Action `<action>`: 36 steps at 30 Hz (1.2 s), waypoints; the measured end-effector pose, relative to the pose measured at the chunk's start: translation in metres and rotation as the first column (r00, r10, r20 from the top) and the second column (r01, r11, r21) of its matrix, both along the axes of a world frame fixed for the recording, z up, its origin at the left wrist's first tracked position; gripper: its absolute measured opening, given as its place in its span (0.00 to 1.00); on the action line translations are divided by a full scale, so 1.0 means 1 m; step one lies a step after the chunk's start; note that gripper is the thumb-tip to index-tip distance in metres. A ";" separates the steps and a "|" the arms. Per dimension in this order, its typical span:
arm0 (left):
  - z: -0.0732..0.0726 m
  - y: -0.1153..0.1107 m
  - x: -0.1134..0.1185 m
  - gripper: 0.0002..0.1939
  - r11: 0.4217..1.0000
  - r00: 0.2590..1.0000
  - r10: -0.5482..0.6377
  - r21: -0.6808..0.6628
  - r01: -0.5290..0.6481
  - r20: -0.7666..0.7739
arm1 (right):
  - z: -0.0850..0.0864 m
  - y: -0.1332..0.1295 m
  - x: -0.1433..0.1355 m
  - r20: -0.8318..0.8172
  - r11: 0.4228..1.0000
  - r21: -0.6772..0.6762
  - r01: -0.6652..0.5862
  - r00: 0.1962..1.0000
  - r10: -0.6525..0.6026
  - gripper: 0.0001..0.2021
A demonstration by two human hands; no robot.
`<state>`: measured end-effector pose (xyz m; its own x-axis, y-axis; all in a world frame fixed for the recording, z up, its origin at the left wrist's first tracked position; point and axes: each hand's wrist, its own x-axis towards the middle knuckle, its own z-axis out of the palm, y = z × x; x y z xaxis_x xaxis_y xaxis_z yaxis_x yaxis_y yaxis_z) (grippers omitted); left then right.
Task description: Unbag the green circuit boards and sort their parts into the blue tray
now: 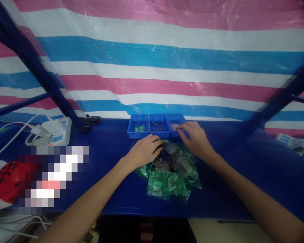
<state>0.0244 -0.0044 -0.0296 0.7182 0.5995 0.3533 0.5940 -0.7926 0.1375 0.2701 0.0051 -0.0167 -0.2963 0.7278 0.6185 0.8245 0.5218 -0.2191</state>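
Three joined blue bins stand at the back of the blue table: the left bin [138, 136] holds a small green bag, the middle bin [159, 136] several small dark parts, the right bin [176, 117] something pale. My left hand [149, 148] rests over the pile's upper left, fingers curled near loose dark parts [164, 158]; what it holds, if anything, is hidden. At the right bin's front edge, my right hand [194, 135] has thumb and forefinger close together, with anything between them too small to make out. Green plastic bags [167, 184] with small parts lie below my hands.
A white power strip [63, 131] with cables sits at the left, near a black object [91, 119]. Red packaging [5, 182] lies at the lower left. Blue frame bars [40, 71] slant up on both sides, before a striped sheet [152, 60]. More white plugs [294, 143] are at the right.
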 end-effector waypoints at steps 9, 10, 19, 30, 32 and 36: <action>0.000 0.000 0.001 0.17 0.986 1.000 0.004 -0.166 -0.007 -0.016 | -0.011 -0.026 -0.029 0.248 0.954 -0.266 -0.136 0.947 0.204 0.07; 0.000 0.000 0.001 0.17 0.986 1.000 0.012 -0.165 -0.015 -0.017 | -0.010 -0.027 -0.030 0.242 0.952 -0.277 -0.133 0.949 0.203 0.07; -0.002 0.001 -0.001 0.21 0.994 0.998 0.053 -0.099 -0.054 -0.019 | -0.004 -0.027 -0.029 0.243 0.956 -0.291 -0.043 0.963 0.117 0.07; -0.009 -0.003 0.003 0.27 0.964 0.981 0.136 -0.248 -0.100 0.135 | -0.008 -0.020 -0.026 -0.133 0.911 -0.365 -0.192 0.979 0.154 0.07; -0.009 -0.004 0.004 0.26 0.971 0.978 0.114 -0.227 -0.073 0.173 | -0.009 -0.020 -0.026 -0.229 0.912 -0.346 -0.221 0.962 0.146 0.08; -0.004 -0.004 0.005 0.24 0.986 0.966 0.019 -0.163 0.024 0.258 | -0.010 -0.022 -0.028 -0.347 0.912 -0.302 -0.277 0.923 0.165 0.12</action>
